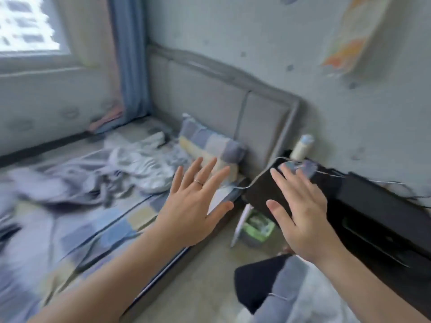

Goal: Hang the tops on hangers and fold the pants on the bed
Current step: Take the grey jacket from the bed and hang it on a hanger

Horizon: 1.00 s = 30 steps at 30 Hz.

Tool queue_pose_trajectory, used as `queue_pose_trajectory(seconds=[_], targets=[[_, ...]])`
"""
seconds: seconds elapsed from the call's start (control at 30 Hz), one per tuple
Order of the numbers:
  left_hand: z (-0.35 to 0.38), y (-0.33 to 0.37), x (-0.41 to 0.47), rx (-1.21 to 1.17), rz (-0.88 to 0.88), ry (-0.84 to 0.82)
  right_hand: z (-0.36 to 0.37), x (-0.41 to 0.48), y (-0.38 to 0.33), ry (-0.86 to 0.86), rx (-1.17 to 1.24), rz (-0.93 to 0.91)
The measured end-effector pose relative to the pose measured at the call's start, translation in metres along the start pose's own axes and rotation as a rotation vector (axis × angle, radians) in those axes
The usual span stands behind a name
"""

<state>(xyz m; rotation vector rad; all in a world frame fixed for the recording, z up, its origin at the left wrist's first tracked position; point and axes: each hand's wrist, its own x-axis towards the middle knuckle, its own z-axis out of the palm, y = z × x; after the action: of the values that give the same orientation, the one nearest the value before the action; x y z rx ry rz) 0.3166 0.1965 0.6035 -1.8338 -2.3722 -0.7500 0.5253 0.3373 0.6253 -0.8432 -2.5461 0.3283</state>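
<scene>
Soft, crumpled clothes (77, 185), grey and white, lie heaped on the bed (98, 231) with its checked sheet. I see them left of and beyond my left hand (193, 210), untouched. Left and right hand (303, 217) both hover, fingers (178, 180) spread, holding nothing.
</scene>
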Motion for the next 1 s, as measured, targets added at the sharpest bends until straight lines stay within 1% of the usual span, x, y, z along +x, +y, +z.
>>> queue_pose_trajectory(seconds=[0.2,0.37,0.57,0.7,0.83,1.0], targets=[[0.02,-0.118,-0.088,0.033,-0.451,-0.091,0.129,0.057,-0.075,-0.246,0.213,-0.075],[0.032,-0.196,-0.121,-0.005,-0.746,-0.122,0.215,0.115,-0.112,-0.46,0.292,-0.15],[0.043,-0.286,-0.113,-0.048,-0.989,-0.071,0.3,0.204,-0.137,-0.694,0.296,-0.239],[0.046,-0.331,-0.104,-0.095,-1.141,-0.019,0.35,0.261,-0.153,-0.839,0.253,-0.295],[0.047,-0.365,-0.105,-0.13,-1.28,0.013,0.395,0.3,-0.174,-0.943,0.218,-0.364],[0.041,-0.406,-0.135,-0.14,-1.422,0.046,0.447,0.315,-0.227,-1.022,0.198,-0.46]])
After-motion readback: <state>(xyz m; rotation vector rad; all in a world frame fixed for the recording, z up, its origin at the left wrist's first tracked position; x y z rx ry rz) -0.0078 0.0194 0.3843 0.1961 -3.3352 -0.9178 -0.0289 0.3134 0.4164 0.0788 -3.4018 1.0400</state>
